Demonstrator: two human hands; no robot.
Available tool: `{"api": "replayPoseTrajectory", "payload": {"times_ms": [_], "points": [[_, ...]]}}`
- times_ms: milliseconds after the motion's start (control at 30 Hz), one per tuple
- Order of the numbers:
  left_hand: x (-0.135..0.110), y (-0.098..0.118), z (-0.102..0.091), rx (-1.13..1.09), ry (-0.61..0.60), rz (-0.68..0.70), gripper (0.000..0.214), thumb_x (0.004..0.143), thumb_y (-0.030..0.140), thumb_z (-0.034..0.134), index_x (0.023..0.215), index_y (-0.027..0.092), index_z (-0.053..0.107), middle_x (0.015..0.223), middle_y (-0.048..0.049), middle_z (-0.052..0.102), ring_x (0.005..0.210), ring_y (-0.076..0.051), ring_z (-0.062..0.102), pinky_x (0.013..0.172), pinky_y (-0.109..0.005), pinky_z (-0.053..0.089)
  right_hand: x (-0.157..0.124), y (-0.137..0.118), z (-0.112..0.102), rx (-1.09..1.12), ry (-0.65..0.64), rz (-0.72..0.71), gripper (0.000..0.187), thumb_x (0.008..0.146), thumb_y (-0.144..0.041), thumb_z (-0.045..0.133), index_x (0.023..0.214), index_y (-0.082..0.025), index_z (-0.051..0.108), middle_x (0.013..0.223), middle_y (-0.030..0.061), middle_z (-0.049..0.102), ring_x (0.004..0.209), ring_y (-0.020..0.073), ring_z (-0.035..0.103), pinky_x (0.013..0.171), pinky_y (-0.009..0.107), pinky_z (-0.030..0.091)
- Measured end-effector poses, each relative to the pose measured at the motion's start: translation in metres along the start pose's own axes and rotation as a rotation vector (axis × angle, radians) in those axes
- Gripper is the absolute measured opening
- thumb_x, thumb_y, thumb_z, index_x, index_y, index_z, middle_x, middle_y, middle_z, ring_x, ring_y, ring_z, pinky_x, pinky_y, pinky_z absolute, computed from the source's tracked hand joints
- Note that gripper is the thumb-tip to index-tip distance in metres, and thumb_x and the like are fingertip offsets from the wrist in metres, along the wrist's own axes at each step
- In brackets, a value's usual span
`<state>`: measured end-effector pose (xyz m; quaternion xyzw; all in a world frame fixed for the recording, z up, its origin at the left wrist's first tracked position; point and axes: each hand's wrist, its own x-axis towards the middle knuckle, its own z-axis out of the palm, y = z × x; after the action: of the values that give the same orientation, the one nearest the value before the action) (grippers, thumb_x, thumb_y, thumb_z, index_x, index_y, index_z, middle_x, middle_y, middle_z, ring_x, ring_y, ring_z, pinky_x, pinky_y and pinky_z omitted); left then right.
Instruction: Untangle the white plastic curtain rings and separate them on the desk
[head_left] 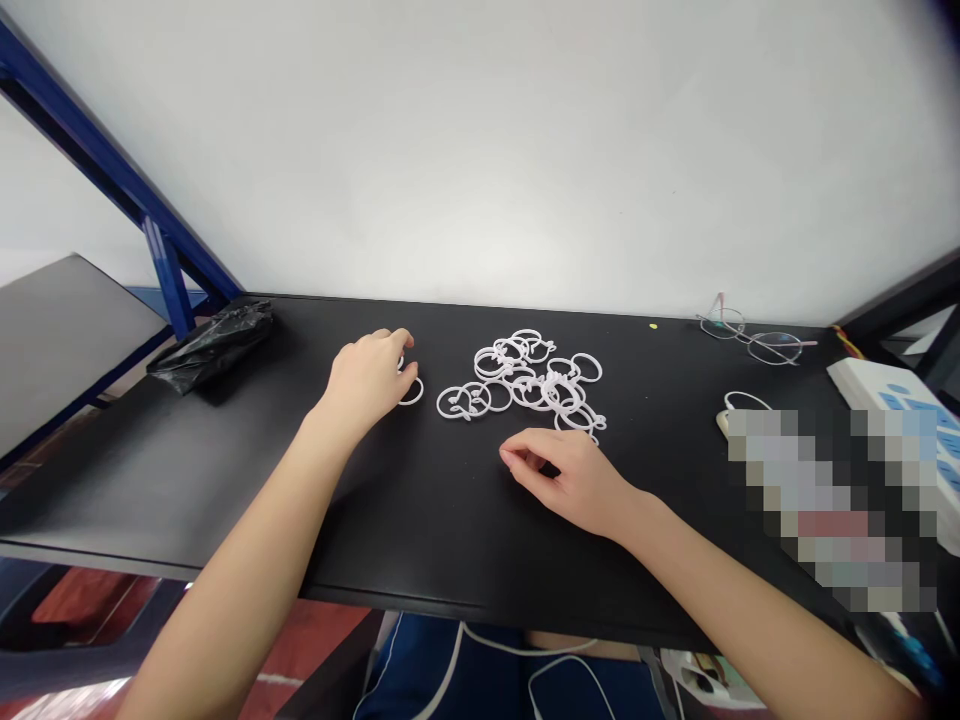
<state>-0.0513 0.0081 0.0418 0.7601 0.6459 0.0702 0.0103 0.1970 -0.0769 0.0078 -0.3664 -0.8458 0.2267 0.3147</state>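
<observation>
My left hand [367, 380] grasps a white ring [411, 392], keeping it apart from the tangled pile of rings [525, 385]. My right hand [562, 482] rests empty and loosely curled nearby.

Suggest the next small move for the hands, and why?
Probably move the right hand forward and take one ring from the near edge of the tangled white plastic rings. It sits just short of the pile and shows nothing in its fingers, while the left hand is already occupied at a separate ring on the black table.
</observation>
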Motion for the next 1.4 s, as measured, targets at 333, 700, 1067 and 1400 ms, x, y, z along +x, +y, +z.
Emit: {"api": "replayPoseTrajectory", "payload": {"times_ms": [333,700,1067,1400], "points": [[-0.002,0.009,0.013,-0.303,-0.137,0.435,0.025,0.082,0.022,0.051,0.105,0.02,0.06,0.102,-0.0055,0.064,0.094,-0.021,0.062,0.084,-0.033,0.049,0.001,-0.001,0.0,-0.008,-0.002,0.0,0.015,0.093,-0.02,0.05,0.086,-0.018,0.062,0.074,0.0008,0.068,0.057,0.0097,0.058,0.057,0.022,0.045],[-0.002,0.009,0.014,-0.346,-0.193,0.479,0.029,0.081,0.019,0.049,0.108,0.019,0.06,0.099,-0.0052,0.066,0.091,-0.019,0.062,0.082,-0.032,0.049,0.001,-0.001,-0.001,-0.006,-0.007,0.006,0.013,0.092,-0.018,0.051,0.087,-0.017,0.063,0.074,0.0004,0.067,0.058,0.0093,0.058,0.057,0.022,0.044],[-0.003,0.009,0.012,-0.384,-0.251,0.478,0.034,0.076,0.019,0.057,0.11,0.019,0.06,0.102,-0.0056,0.065,0.092,-0.02,0.061,0.081,-0.032,0.05,0.001,0.0,0.0,-0.006,0.002,-0.001,0.013,0.092,-0.017,0.052,0.087,-0.017,0.063,0.074,0.0002,0.067,0.058,0.0089,0.057,0.057,0.021,0.043],[-0.004,0.004,0.003,-0.452,-0.344,0.48,0.037,0.08,0.031,0.06,0.115,0.019,0.057,0.107,-0.0061,0.065,0.096,-0.02,0.061,0.085,-0.033,0.049,0.0,0.001,0.0,-0.004,-0.005,0.003,0.013,0.092,-0.017,0.051,0.087,-0.017,0.063,0.073,0.0001,0.066,0.058,0.0088,0.057,0.057,0.021,0.043]]}}
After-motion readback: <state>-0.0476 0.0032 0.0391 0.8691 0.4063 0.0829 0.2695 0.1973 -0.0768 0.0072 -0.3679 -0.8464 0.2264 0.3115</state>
